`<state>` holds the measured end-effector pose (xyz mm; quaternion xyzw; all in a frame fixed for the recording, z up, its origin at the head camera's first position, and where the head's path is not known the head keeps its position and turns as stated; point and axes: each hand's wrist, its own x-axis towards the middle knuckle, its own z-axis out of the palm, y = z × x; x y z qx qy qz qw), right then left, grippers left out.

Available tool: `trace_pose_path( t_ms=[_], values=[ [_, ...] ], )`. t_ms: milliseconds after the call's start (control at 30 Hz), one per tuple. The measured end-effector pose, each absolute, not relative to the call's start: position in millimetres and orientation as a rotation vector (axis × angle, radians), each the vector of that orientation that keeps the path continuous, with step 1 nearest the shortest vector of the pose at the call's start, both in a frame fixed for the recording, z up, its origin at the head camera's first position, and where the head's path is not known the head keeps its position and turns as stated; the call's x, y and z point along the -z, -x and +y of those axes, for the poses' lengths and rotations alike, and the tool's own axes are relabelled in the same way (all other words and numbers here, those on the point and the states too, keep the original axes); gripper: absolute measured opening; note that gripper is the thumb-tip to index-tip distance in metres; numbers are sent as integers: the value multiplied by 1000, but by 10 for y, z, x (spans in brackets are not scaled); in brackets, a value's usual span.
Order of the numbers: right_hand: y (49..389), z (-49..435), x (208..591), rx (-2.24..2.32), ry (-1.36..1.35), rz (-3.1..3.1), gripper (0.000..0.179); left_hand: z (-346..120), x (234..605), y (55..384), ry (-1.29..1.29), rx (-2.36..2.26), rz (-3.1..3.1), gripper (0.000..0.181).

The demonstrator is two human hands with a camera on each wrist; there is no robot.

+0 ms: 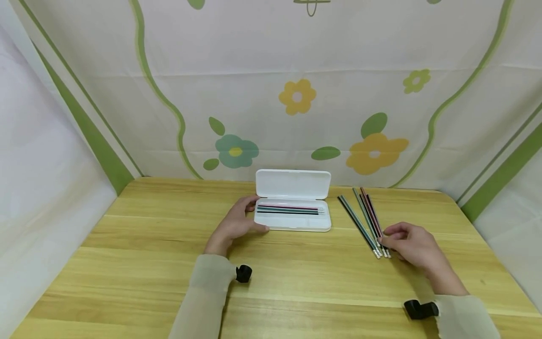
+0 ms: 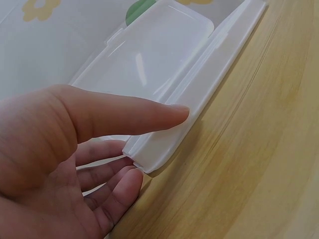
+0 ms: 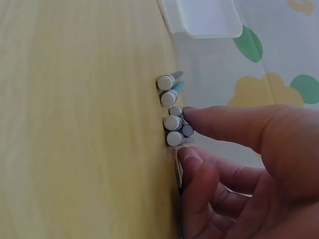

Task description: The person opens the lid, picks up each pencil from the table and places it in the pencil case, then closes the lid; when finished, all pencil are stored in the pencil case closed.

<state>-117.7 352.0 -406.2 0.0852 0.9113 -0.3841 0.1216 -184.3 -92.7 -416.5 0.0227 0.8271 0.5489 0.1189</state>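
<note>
Head view: white case [image 1: 292, 223], lid up, mid-bench [image 1: 127, 263]; boxed pencils [image 1: 288, 212] inside. Loose pencils [image 1: 358, 224] at its three o'clock, white ends toward five. My left hand [image 1: 237, 223], at the case's nine o'clock, clasps that end. My right hand [image 1: 412, 245] sits at the loose pencils' four o'clock. Step, I judge: picking up; next move needs a clean pinch.

Left wrist view: thumb straight along front wall, fingers bent at the end.

Right wrist view: thumb on pencil ends, forefinger near; pinch closed or not, I cannot tell.
</note>
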Motion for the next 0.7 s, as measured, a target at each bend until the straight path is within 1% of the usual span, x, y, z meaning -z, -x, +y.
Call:
trace_pose_path(
  t_ms=[233, 467, 700],
  values=[
    [1185, 3513, 4053, 1129, -259, 2642, 55, -930, 4176, 1852, -63, -1600, 2421, 90],
    [1175, 3506, 4065, 1138, -266, 2653, 42, -931, 4170, 1847, -66, -1599, 2420, 90],
    [1168, 3503, 4066, 1161, -264, 2652, 40, -932, 4182, 1853, -71, -1598, 2422, 90]
  ],
)
